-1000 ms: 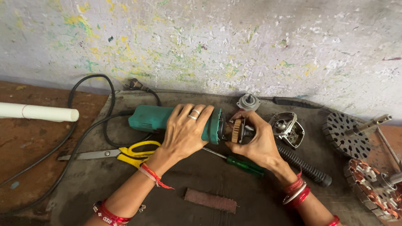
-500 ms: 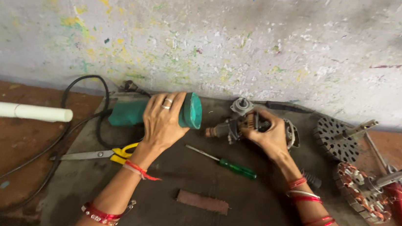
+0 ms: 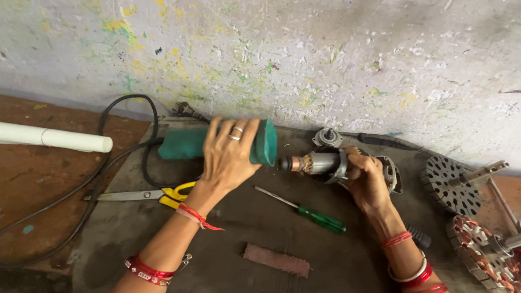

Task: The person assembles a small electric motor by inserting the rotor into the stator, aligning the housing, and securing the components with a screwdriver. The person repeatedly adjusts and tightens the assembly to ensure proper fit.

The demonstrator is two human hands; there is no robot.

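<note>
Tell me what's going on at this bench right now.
A person is taking a power tool apart. The left hand grips the green motor housing, and the right hand holds the rotor and gear head pulled clear of it, a small gap between the two. A green-handled screwdriver and yellow-handled scissors lie on the dark mat below.

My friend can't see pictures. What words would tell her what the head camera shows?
Two hands pull a power tool apart over a dark mat: the left hand grips the green housing and the right hand holds the metal motor core. A green screwdriver and yellow-handled scissors lie below.
</note>
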